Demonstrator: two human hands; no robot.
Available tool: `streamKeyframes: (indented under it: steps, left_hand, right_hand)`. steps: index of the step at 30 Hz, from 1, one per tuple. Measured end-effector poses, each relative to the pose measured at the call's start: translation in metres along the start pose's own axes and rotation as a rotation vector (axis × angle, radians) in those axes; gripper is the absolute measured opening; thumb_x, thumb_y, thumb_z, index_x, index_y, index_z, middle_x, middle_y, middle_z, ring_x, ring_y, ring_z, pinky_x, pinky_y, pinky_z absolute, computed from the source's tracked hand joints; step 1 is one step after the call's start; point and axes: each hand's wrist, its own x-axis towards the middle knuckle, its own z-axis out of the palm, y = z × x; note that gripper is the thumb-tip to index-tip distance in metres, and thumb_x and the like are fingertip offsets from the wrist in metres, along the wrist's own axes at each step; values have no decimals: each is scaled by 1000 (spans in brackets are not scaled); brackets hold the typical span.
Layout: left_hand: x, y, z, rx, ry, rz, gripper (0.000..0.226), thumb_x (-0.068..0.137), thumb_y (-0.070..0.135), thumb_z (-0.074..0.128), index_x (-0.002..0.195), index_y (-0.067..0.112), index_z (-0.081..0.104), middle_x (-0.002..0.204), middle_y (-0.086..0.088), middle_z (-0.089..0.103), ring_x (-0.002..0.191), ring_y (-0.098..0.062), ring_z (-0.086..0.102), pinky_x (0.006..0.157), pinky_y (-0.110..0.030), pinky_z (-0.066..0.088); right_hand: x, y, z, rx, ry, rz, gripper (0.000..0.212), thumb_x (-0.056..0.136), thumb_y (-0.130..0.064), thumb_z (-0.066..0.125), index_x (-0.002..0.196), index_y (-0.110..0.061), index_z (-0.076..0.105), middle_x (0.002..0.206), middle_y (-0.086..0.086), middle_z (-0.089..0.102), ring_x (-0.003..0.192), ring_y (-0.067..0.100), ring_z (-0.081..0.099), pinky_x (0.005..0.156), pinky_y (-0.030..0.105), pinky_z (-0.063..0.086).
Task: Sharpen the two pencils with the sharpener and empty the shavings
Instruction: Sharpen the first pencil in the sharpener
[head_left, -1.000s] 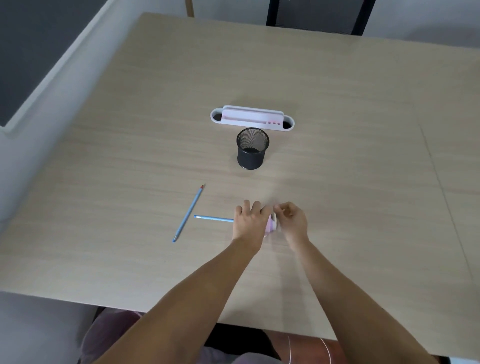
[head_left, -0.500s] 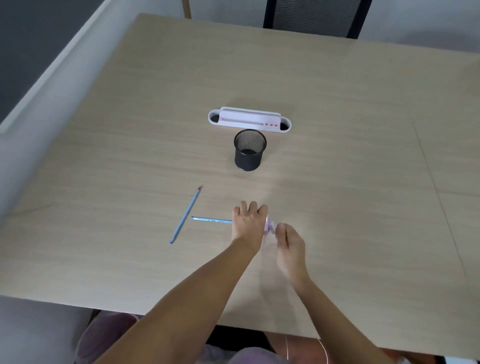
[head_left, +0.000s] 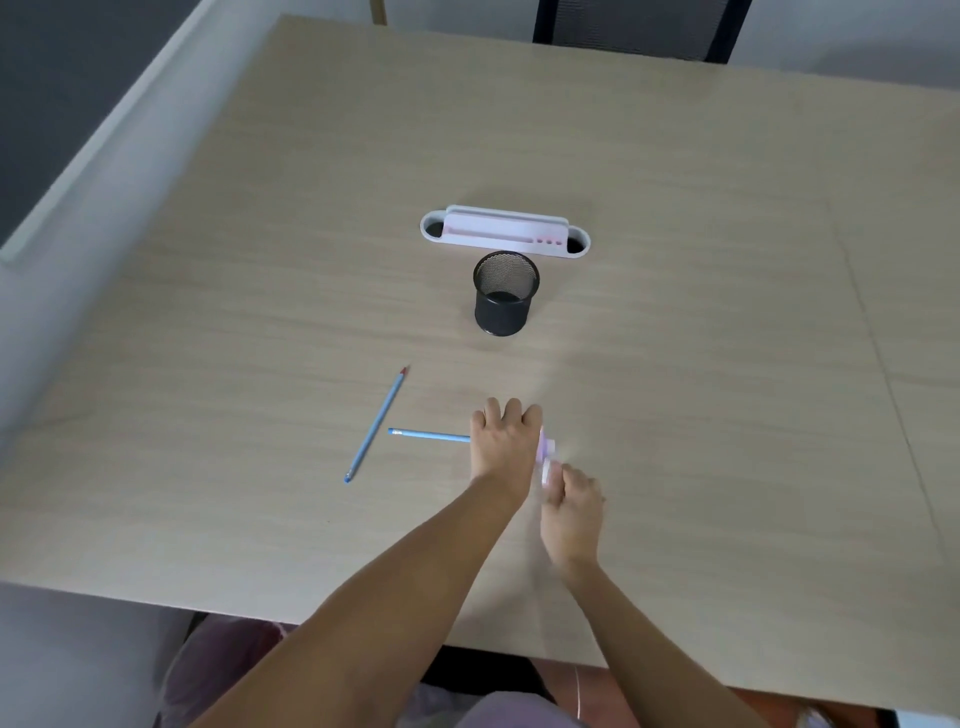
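One blue pencil (head_left: 429, 435) lies pointing left, and its right end disappears under my left hand (head_left: 505, 440). That hand is closed over a small pink sharpener (head_left: 545, 445), most of which is hidden. Just right of it and nearer to me, my right hand (head_left: 571, 500) pinches a blurred white part (head_left: 546, 475) at the sharpener's side. A second blue pencil (head_left: 376, 424) with a red tip lies loose and slanted on the wooden table (head_left: 701, 364), left of the first.
A black mesh cup (head_left: 505, 294) stands upright beyond my hands. Behind it sits a white and pink desk organiser (head_left: 504, 232). A dark chair (head_left: 634, 26) is at the table's far edge. A wall runs along the left side.
My right hand has swung from the sharpener's far right side down toward me, staying at the sharpener. The left hand and both pencils have stayed in place.
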Motion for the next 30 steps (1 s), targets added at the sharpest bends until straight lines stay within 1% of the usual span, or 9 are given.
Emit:
streamKeyframes:
  steps: [2,6,9,12,15,19,24,27,30]
  left_hand:
    - [1,1,3,16,-4,21,38,41,25,81,71,27,58,66,9,57,63,-18,54,53,-26,39]
    - [2,-2,7,-32,-19,42,36,59,26,75,88,23,55,84,4,60,81,-24,55,64,-29,40]
    - [3,-4,7,-69,-76,71,43,61,14,74,96,20,50,93,0,57,89,-26,52,69,-31,38]
    - [0,-4,1,-43,-79,45,42,48,16,78,84,24,58,78,5,60,75,-21,56,61,-28,42]
    - [-1,-4,-4,-31,-17,41,36,36,23,80,67,27,61,61,8,58,59,-19,56,51,-25,42]
    - [0,-2,-4,8,-20,10,43,34,19,80,71,28,59,65,10,58,63,-17,55,52,-24,38]
    - [1,0,1,-32,-49,26,40,57,20,75,90,24,54,83,6,58,79,-21,53,62,-28,37]
    - [3,-1,6,-87,-85,65,34,71,20,68,99,19,49,95,-2,56,90,-27,49,70,-32,36]
    - [2,-3,2,-82,-117,51,46,60,14,76,98,20,51,93,0,57,88,-26,51,68,-31,37]
  right_hand:
    - [-12,1,-10,134,-32,-15,45,99,-26,34,64,-3,49,58,8,44,61,29,47,62,40,39]
    - [8,-12,-34,315,-126,-33,41,98,-27,39,58,-18,39,56,-6,39,52,6,34,52,21,29]
    - [46,-28,-34,348,-120,22,43,95,-24,42,53,-19,37,53,-4,38,50,8,33,50,26,27]
    - [75,-30,-25,292,-115,113,40,91,-27,53,52,-22,45,51,-5,45,51,12,43,51,27,32]
    - [70,-19,-12,155,-66,154,25,88,-24,55,64,-18,53,66,3,61,70,25,57,68,36,44]
    - [24,-5,4,-60,12,87,29,87,-10,44,60,-18,40,67,12,55,74,29,45,69,40,38]
    - [-11,5,-16,219,-90,27,43,100,-29,35,61,-13,44,62,7,51,62,23,48,63,36,36]
    - [9,-12,-31,327,-92,-40,42,98,-27,40,58,-17,40,57,2,44,55,15,39,57,33,32]
    - [47,-31,-31,332,-59,-42,43,96,-26,41,54,-18,36,54,0,39,53,14,35,53,30,29]
